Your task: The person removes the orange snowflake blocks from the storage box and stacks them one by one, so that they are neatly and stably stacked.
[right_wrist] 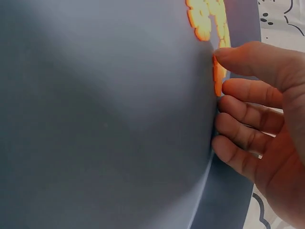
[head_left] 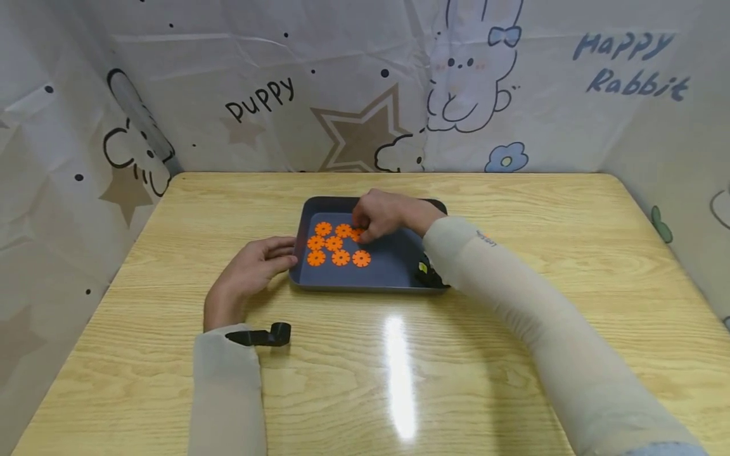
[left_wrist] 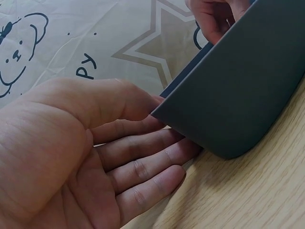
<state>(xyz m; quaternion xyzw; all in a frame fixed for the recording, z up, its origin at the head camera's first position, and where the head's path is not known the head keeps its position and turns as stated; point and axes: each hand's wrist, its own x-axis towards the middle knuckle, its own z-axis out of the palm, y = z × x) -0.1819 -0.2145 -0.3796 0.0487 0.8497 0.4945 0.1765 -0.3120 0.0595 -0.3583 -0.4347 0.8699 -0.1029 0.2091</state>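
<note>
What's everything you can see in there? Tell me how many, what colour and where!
Tray: 1, dark grey, on the table
Notched discs: at least 8, orange, in the tray; the hand may hide more
Table: 1, light wood colour, under the tray
Backdrop: pale with star, rabbit, flower and puppy pictures, behind and beside the table
Wrist pieces: 2, black, one by each cuff
Sleeves: 2, pale, on the arms
Left hand: 1, at the tray's left wall
Right hand: 1, in the tray, pinching a disc
</note>
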